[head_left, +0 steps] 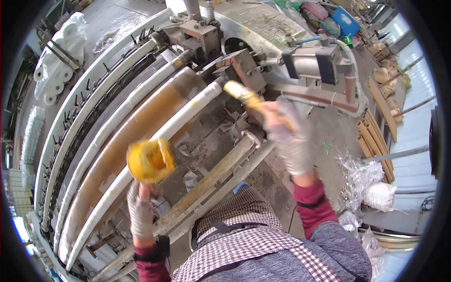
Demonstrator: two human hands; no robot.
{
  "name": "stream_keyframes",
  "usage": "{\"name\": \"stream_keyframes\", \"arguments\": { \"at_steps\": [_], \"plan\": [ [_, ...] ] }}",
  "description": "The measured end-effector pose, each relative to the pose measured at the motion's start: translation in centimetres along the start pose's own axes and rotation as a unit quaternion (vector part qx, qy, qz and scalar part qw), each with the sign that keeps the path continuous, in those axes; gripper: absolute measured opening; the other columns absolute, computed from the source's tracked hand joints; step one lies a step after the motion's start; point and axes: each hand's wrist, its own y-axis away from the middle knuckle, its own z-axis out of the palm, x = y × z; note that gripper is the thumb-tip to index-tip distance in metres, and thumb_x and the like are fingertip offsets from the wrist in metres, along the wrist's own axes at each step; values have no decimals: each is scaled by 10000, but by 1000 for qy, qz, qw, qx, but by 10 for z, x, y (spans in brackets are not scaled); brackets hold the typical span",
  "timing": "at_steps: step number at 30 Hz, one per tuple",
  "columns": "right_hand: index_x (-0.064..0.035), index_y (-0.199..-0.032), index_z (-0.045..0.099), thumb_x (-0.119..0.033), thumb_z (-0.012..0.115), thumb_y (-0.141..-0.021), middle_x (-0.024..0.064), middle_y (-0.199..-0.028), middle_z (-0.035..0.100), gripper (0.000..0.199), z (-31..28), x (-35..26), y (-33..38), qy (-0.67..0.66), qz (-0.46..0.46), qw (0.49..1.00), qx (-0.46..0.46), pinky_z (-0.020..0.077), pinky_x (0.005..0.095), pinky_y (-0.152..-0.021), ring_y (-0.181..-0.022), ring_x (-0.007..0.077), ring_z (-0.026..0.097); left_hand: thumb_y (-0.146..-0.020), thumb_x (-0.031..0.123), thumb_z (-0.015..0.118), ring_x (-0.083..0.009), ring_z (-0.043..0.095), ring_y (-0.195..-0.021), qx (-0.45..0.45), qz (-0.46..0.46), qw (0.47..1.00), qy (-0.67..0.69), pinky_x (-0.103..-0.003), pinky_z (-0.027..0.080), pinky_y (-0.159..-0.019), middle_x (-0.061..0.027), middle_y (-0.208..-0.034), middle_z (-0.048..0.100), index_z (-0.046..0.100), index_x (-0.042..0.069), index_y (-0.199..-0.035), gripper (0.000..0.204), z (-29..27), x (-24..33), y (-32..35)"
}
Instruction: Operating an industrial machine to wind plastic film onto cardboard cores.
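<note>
My left hand (141, 214), in a pale glove, is closed on the underside of a yellow pot (141, 163) with a dark orange inside. The pot is held up over a long white roller (183, 115) of the machine. My right hand (285, 129), gloved too and slightly blurred, grips the handle of a paint brush (244, 95). Its pale bristles point up and left, close to the roller's far end by the metal block (242, 70); whether they touch it I cannot tell. Beside the white roller runs a wide brown roller (141, 122).
A pneumatic cylinder (310, 65) with hoses sits on the machine at the right. A long worn beam (206, 176) crosses in front of my apron. Wrapped white rolls (58, 66) stand far left. Cardboard tubes (373, 141) and clear plastic wrap (357, 176) lie on the right.
</note>
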Motion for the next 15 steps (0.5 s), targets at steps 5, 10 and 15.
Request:
{"name": "stream_keyframes", "arguments": {
  "at_steps": [5, 10, 15],
  "plan": [
    [-3, -1088, 595, -204, 547, -922, 43, -853, 560, 266, -159, -58, -67, -16, -162, 973, 164, 382, 182, -511, -601, 56, 476, -934, 383, 532, -101, 447, -627, -88, 73, 993, -20, -248, 378, -569, 8, -702, 454, 484, 82, -779, 342, 106, 61, -124],
    [-15, -1081, 600, -284, 553, -921, 24, -781, 540, 317, -252, -30, -155, 136, -196, 943, 231, 368, 169, -497, -561, 44, 450, -901, 385, 588, -123, 561, -690, -199, 39, 978, 55, -273, 500, -647, 11, -772, 538, 549, 110, -812, 291, 238, 89, -255],
    [-71, -1041, 616, -312, 557, -918, -39, -661, 503, 278, -235, 24, -220, 29, -51, 984, 171, 330, 176, -438, -502, 38, 408, -894, 380, 591, -216, 616, -648, -242, -30, 969, 45, -355, 544, -601, -36, -718, 560, 551, 101, -820, 291, 359, 69, -377]
  ]
}}
